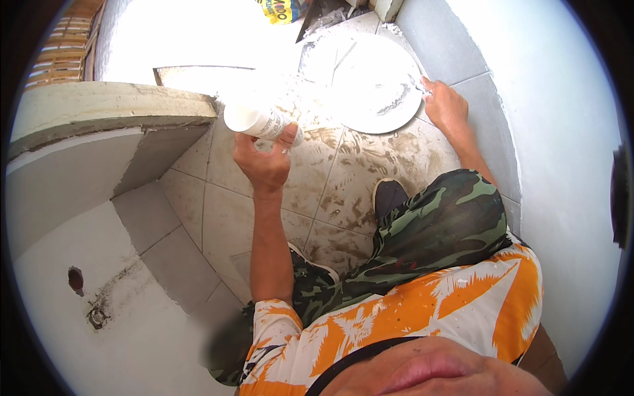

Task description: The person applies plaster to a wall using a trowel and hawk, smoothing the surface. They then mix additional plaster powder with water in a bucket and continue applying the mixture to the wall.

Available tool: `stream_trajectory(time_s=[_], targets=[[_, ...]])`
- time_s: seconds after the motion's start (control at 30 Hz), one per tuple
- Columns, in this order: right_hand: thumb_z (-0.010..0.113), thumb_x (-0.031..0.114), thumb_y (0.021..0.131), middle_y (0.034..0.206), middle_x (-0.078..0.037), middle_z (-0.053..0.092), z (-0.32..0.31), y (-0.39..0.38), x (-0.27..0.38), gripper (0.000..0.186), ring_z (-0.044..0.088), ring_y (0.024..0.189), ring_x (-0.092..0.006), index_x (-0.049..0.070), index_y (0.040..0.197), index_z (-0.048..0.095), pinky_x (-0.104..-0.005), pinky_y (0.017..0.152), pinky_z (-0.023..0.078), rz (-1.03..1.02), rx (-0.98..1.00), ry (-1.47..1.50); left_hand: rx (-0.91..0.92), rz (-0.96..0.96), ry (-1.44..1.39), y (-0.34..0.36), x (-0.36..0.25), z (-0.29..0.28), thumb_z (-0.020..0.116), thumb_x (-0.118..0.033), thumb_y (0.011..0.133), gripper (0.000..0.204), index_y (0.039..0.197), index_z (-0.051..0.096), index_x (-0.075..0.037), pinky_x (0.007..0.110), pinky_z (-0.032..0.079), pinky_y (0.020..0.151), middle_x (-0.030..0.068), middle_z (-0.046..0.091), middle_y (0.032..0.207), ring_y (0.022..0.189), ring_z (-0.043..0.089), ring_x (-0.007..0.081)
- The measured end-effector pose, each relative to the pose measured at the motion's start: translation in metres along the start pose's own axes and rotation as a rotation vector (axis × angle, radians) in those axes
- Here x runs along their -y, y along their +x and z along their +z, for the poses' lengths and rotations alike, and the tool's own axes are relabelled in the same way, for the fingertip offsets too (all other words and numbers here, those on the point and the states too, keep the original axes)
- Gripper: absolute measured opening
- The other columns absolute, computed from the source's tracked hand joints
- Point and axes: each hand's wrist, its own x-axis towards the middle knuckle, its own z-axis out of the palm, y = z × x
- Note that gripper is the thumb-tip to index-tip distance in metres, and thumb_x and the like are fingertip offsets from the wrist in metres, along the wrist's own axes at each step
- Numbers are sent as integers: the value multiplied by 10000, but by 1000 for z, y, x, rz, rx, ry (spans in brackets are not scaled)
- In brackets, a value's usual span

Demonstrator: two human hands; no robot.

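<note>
My left hand (263, 160) is wrapped round a white cup (254, 120) with grey print on its side. The cup is tipped so that its mouth points up and to the left, and white smears mark my thumb. To the right of it, a wide round white basin (373, 119) rests on the tiled floor, its inside washed out by glare. At the basin's right rim my right hand (446, 107) is closed, with a small pale, shiny thing poking from its fingers; its kind is unclear. Greyish white residue lies inside the basin near that hand.
Brown smears and white powder cover the floor tiles (304, 191). A pale ledge (119, 105) juts in at left, and a grey-tiled wall base (479, 112) curves along the right. A yellow and blue bag (282, 10) lies at the far end. My shoe (389, 197) is below the basin.
</note>
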Motion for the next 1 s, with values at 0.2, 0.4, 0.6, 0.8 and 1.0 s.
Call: stream_trajectory(time_s=[0.2, 0.4, 0.6, 0.8, 1.0], targets=[[589, 145, 956, 1213, -143, 663, 40, -10, 17, 492, 663, 1083, -351, 118, 1446, 551, -480, 913, 533, 156, 110, 111, 17, -14, -38, -3, 2, 4, 849, -136, 834, 510, 1223, 578, 51, 364, 548, 884, 153, 687, 1096, 1008, 677, 235], [575, 129, 960, 1189, -131, 668, 41, -11, 28, 458, 673, 1033, -346, 102, 1417, 581, -478, 889, 529, 20, 129, 171, -49, 30, -48, -2, 5, 14, 896, -190, 777, 444, 1100, 670, 13, 362, 539, 783, 117, 697, 1001, 911, 681, 240], [592, 138, 945, 1111, -116, 668, 32, -18, 37, 451, 666, 1005, -337, 136, 1396, 607, -459, 858, 526, -47, 137, 111, 35, 44, 48, -4, 6, 9, 866, -151, 820, 541, 1237, 583, 46, 363, 542, 878, 132, 687, 1072, 1008, 668, 228], [573, 122, 952, 1132, -90, 673, 23, -9, 22, 451, 684, 988, -309, 163, 1400, 605, -454, 839, 542, -25, 17, 54, 25, 50, 102, -7, 7, 7, 868, -151, 819, 547, 1241, 581, 47, 354, 540, 872, 129, 674, 1103, 1010, 664, 221], [590, 149, 952, 1148, -106, 674, 33, 9, 19, 440, 666, 1042, -336, 174, 1391, 615, -464, 882, 532, 18, 36, 42, 46, -5, -10, -5, 4, 15, 867, -166, 823, 520, 1215, 595, 42, 353, 539, 867, 132, 662, 1119, 1004, 661, 217]])
